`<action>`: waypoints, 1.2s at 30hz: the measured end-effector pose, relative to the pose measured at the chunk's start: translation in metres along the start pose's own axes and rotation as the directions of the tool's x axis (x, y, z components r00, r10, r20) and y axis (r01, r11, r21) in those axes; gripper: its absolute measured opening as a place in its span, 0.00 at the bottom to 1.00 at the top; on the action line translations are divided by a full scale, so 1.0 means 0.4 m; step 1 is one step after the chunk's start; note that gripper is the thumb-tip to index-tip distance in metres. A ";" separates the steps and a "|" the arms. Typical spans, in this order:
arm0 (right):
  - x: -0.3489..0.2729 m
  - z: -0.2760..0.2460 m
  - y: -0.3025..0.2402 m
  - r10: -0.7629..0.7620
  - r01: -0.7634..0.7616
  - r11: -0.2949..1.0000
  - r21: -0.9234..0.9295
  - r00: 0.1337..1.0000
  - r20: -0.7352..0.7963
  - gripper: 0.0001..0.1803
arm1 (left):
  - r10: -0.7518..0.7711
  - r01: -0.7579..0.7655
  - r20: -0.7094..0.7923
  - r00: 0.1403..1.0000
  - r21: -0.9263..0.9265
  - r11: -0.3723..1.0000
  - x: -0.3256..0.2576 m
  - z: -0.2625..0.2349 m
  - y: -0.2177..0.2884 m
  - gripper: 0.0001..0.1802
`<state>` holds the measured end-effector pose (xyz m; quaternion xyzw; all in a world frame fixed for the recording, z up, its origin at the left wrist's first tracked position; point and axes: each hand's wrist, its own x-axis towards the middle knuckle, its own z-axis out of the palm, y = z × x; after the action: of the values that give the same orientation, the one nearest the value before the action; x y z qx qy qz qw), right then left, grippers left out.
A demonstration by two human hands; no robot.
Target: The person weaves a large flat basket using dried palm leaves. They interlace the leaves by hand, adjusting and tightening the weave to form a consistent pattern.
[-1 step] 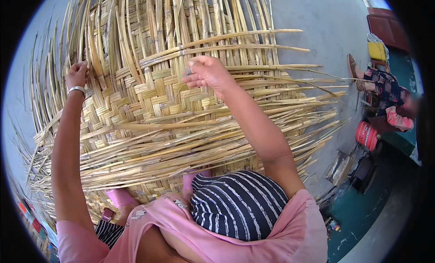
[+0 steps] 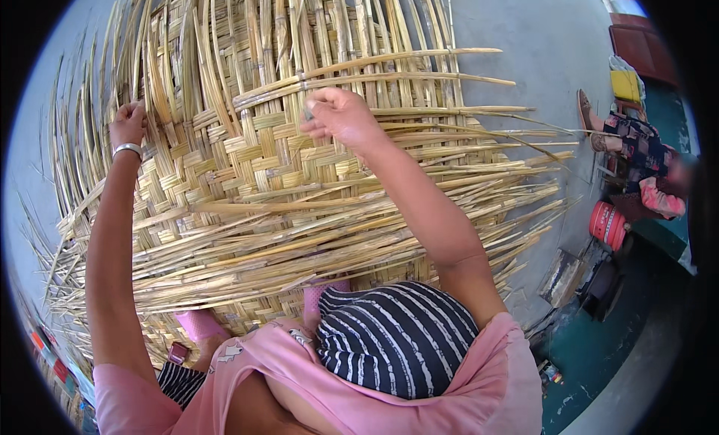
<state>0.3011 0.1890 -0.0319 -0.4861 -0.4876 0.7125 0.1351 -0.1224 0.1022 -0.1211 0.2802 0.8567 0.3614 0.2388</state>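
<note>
Woven mat (image 2: 247, 165) spread before me, loose canes (image 2: 299, 244) across its near side, more jutting far. My left hand (image 2: 129, 122) at the left canes: fingers curled together, can't tell what's pinched. My right hand (image 2: 344, 119) over mid-weave: fingers half-curled, blurred, grip unclear. Right: red bucket (image 2: 607, 225), seated person (image 2: 636, 154).
</note>
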 end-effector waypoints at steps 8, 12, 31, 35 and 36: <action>0.143 0.035 0.004 -0.639 0.419 -0.085 -0.904 0.673 0.372 0.09 | 0.382 -0.459 0.257 0.888 0.569 0.683 -0.119 -0.099 -0.016 0.14; 0.176 0.067 -0.040 -0.395 0.345 -0.190 -0.919 0.830 0.393 0.11 | 0.332 -0.488 0.358 0.873 0.621 0.613 -0.130 -0.153 -0.039 0.15; 0.197 0.051 -0.034 -0.488 0.390 -0.228 -0.892 0.747 0.452 0.22 | 0.112 -0.438 0.496 0.861 0.612 0.659 -0.097 -0.153 0.021 0.28; 0.174 0.002 -0.028 -0.432 0.334 -0.217 -0.917 0.810 0.397 0.22 | 0.151 -0.449 0.484 0.862 0.591 0.670 -0.110 -0.149 0.030 0.27; 0.177 -0.021 -0.025 -0.404 0.320 -0.173 -0.931 0.839 0.364 0.22 | 0.143 -0.443 0.480 0.866 0.600 0.666 -0.112 -0.157 0.023 0.25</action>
<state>0.2704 0.2456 -0.0639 -0.2920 -0.9536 0.0582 -0.0441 -0.1253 0.0477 -0.0655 0.5522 0.8040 -0.0156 0.2199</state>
